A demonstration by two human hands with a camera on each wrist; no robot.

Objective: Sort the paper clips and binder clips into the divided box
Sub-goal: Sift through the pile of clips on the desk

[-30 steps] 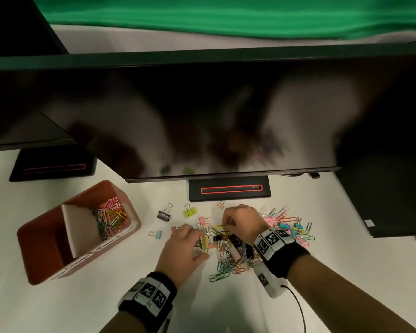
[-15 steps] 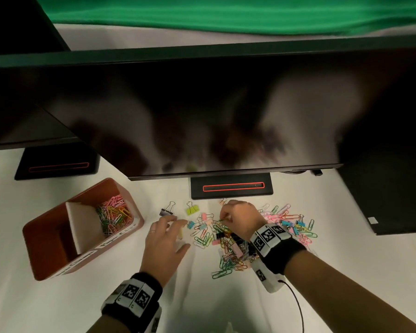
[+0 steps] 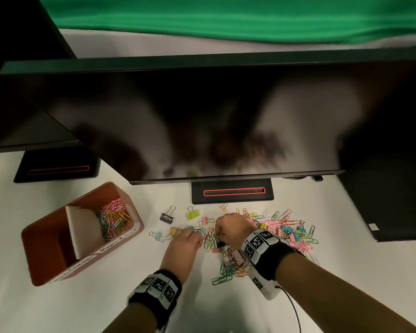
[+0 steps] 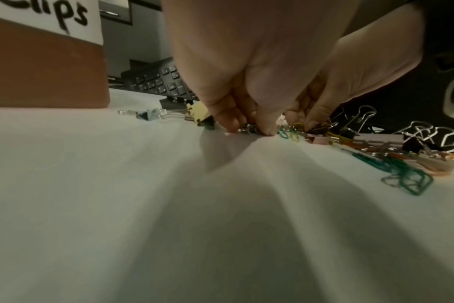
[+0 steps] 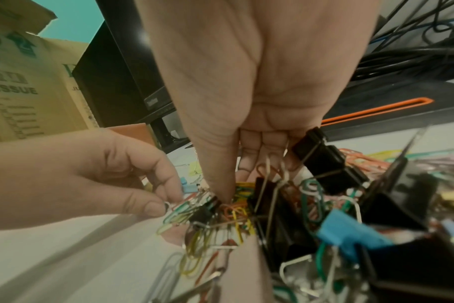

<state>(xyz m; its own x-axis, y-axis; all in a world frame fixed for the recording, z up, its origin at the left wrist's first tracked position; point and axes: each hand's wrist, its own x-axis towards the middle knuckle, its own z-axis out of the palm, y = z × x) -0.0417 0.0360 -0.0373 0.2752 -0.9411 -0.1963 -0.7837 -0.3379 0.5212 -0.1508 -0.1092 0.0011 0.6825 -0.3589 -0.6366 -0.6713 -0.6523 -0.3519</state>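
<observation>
A mixed pile of coloured paper clips and binder clips lies on the white table in front of the monitor stand. My left hand is at the pile's left edge, thumb and forefinger pinching a few paper clips against the table. My right hand is just beside it, thumb and curled fingers pinching a tangle of paper clips with black binder clips caught against it. The terracotta divided box stands at the left; its right compartment holds paper clips, and its left compartment looks dark and bare.
Loose binder clips lie left of the pile: black, yellow-green, blue. A large monitor overhangs the table, with its stand right behind the pile. A keyboard and a cardboard carton sit further off.
My left hand swung left toward the box with its fingers spread, then came back to the pile and now pinches paper clips. The right hand stayed in the pile.
</observation>
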